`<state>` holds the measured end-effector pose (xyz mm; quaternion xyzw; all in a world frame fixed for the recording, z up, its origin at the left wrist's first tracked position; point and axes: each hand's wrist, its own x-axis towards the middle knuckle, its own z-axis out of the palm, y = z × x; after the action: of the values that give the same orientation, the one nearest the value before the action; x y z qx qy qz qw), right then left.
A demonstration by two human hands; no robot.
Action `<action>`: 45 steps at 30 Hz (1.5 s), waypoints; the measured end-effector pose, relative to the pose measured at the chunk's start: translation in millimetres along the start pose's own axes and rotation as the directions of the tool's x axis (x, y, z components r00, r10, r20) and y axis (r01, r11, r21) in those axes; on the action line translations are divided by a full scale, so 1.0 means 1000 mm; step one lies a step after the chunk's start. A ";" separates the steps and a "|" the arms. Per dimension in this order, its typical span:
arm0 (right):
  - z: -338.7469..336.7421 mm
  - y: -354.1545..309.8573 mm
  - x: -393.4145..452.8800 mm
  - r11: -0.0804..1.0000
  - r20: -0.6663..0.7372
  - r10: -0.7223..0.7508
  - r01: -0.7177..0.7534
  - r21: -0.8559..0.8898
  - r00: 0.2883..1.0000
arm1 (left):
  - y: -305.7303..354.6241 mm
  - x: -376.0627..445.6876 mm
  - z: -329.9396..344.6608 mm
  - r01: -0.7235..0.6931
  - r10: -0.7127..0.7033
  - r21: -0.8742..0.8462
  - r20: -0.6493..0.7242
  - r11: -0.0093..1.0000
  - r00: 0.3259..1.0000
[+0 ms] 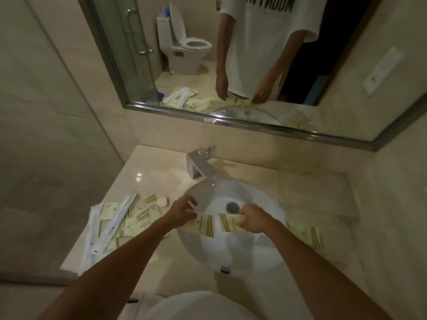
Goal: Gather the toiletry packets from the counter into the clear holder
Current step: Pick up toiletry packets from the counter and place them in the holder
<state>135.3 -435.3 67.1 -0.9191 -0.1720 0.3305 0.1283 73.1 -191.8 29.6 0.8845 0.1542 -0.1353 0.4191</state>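
Note:
Over the white sink, my left hand pinches a pale yellow packet with gold stripes. My right hand grips a second packet of the same kind, the two nearly touching end to end. A pile of similar packets lies on the counter left of the sink, mixed with long white wrapped items. One more packet lies on the counter right of the sink. No clear holder shows in this view.
A chrome faucet stands behind the basin. A small round white soap sits by the pile. A mirror above reflects the room, a toilet and a person. A glass shower wall rises at the left.

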 end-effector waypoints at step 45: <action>-0.008 0.272 -0.014 0.964 -0.263 0.236 -0.191 0.183 0.935 | 0.189 0.075 0.201 -0.096 0.027 0.175 0.364 0.980 0.931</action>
<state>193.3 -688.4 -14.6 -0.9573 -0.0246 0.2201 0.1857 192.5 -450.7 11.3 0.8850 0.0334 -0.2958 0.3580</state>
